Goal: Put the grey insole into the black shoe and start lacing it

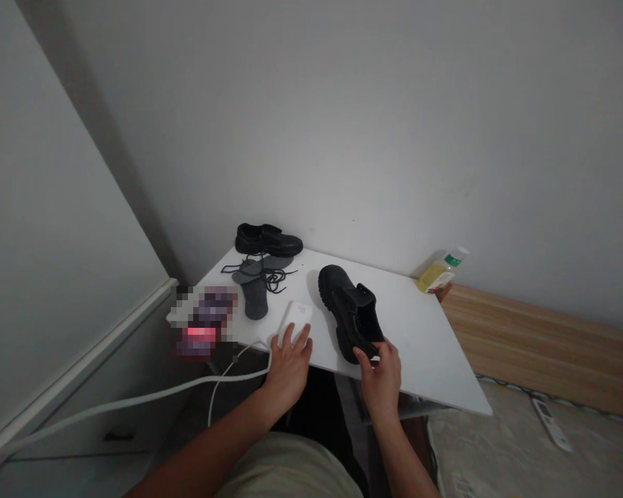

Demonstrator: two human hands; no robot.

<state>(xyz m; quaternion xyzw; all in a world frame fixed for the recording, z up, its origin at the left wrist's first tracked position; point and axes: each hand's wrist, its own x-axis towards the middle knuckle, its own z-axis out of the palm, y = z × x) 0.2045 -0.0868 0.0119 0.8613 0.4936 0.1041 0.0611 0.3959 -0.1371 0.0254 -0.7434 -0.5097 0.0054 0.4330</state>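
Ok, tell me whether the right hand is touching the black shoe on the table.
Touching: the head view shows the right hand with its fingers gripping the near end of the black shoe, no gap between them.

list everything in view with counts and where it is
table top: 1, white, in the room's corner
far work shoe: 1, black, at the table's back edge
near work shoe: 1, black, on its side mid-table
socks: 2, grey, left of the near shoe
shoelace: 1, black, tangled on the socks
white rounded device: 1, white, at the table's front edge
cable: 1, white, running from the device past the table's edge
blurred object: 1, colour unclear, at the table's left end
bottle: 1, yellow and white, at the table's back right corner
remote control: 1, white, on the bedding at lower right
wooden board: 1, light brown, right of the table
shorts: 1, beige, on the person
left hand: 1, on the device
right hand: 1, on the near shoe
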